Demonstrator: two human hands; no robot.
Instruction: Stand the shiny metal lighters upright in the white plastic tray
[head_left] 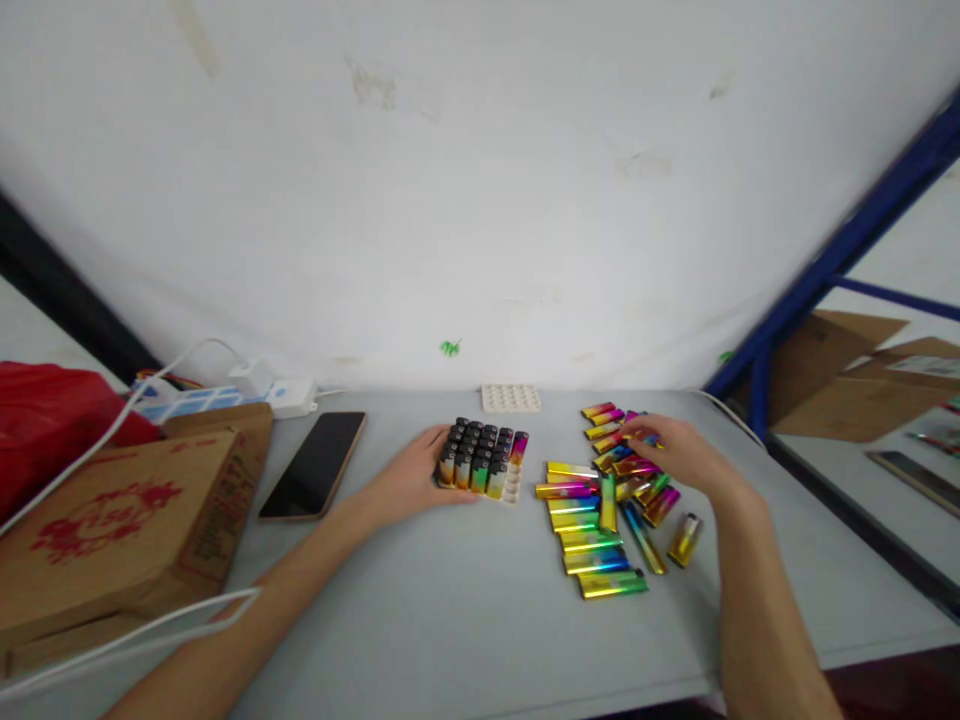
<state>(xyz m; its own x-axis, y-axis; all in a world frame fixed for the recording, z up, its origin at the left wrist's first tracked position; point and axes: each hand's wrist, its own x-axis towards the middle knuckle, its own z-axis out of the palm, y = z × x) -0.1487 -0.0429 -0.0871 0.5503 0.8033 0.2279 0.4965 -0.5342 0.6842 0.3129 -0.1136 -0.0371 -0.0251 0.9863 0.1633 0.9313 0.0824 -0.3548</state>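
My left hand (416,470) is wrapped round the left side of a white tray (511,488) with round holes. Several shiny lighters (480,470) with black tops stand upright in it, and some holes at its right side show bare. My right hand (671,445) is over the back of a pile of lighters (589,541) lying flat, in yellow, pink, green and blue. Its fingers are bent down and together at the pile; what they grip is too small to make out. One lighter (685,540) lies apart at the pile's right.
Against the wall sits a second white tray (511,398). A black phone (315,466) and a cardboard box (124,510) lie on the left, with a red bag (64,430), a power strip (291,397) and white cables. Blue metal frame (847,235) stands at the right.
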